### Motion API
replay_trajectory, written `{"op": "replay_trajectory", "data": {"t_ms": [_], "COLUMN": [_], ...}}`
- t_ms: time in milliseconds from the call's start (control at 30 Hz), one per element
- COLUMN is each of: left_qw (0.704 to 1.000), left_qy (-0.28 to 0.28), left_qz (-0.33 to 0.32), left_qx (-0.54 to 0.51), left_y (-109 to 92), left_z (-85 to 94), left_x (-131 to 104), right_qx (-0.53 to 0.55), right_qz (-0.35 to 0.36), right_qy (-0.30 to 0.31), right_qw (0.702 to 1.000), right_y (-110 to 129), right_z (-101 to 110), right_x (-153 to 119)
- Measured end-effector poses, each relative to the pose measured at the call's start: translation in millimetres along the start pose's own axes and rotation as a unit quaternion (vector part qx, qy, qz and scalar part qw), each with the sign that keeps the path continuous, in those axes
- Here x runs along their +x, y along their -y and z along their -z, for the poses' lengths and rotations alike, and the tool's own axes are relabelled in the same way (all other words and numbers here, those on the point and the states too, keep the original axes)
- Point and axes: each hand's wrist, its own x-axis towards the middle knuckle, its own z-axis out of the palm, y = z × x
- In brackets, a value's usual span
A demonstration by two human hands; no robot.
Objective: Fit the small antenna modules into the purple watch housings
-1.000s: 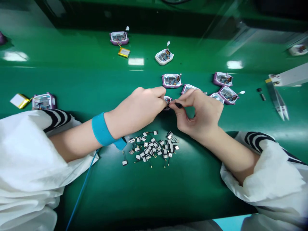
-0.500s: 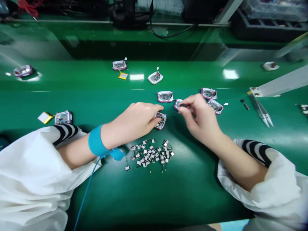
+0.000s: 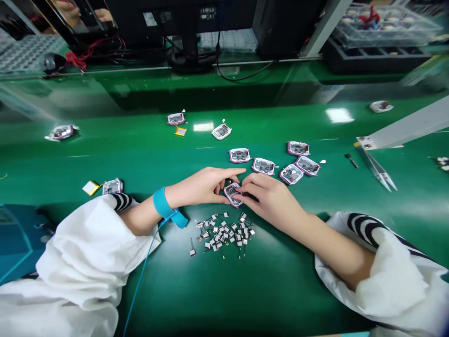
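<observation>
My left hand (image 3: 201, 187) grips a small purple-rimmed watch case (image 3: 231, 191) by its sides, thumb at the near edge and index finger stretched past the far one. Inside the case a circuit board shows in part. My right hand (image 3: 268, 194) reaches over from the right, its fingers pinched together at the case's inside. What those fingertips hold, if anything, is hidden. A small dark part shows at the case's far edge, by the left fingers. Just in front lies a pile of small square antenna modules with short leads (image 3: 220, 234).
More open watch cases (image 3: 264, 166) lie beyond my hands, one with a battery (image 3: 90, 187) at left. Tweezers (image 3: 379, 168) and a small black part (image 3: 351, 160) lie at right under a white bracket (image 3: 407, 124). A blue cord (image 3: 138, 281) runs from my wristband (image 3: 163, 204).
My right hand has moved left and nearer, from beside another case to the one in my left hand. The small black piece in its fingertips no longer shows there. The view has tilted up.
</observation>
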Motion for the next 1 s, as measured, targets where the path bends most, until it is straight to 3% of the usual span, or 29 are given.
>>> {"op": "replay_trajectory", "data": {"t_ms": [100,200,367,567,733,1000], "left_qw": [0.999,0.996,0.992,0.985,0.980,0.980], "left_qy": [-0.033,-0.074,-0.122,-0.153,-0.159,-0.149], "left_qz": [0.005,0.019,0.026,0.016,0.025,0.026], "left_qx": [0.018,0.039,0.013,-0.078,-0.120,-0.131], "left_y": [0.1,-3.0,-10.5,-12.8,-13.1,-16.2], "left_z": [-3.3,-7.4,-11.2,-11.3,-10.9,-12.1], "left_x": [0.5,1.0,1.1,0.8,0.4,0.3], "right_qx": [-0.118,-0.179,-0.180,-0.224,-0.246,-0.182], "right_qz": [0.019,-0.009,-0.038,0.020,0.055,0.050], "right_qy": [-0.011,0.002,0.008,-0.073,-0.117,-0.126], "right_qw": [0.993,0.984,0.983,0.972,0.961,0.974], "right_y": [9.1,16.4,16.1,13.5,11.0,7.7], "right_z": [3.3,6.7,10.8,17.2,22.1,15.4], "right_x": [-1.6,-1.4,2.3,4.5,6.0,6.7]}}
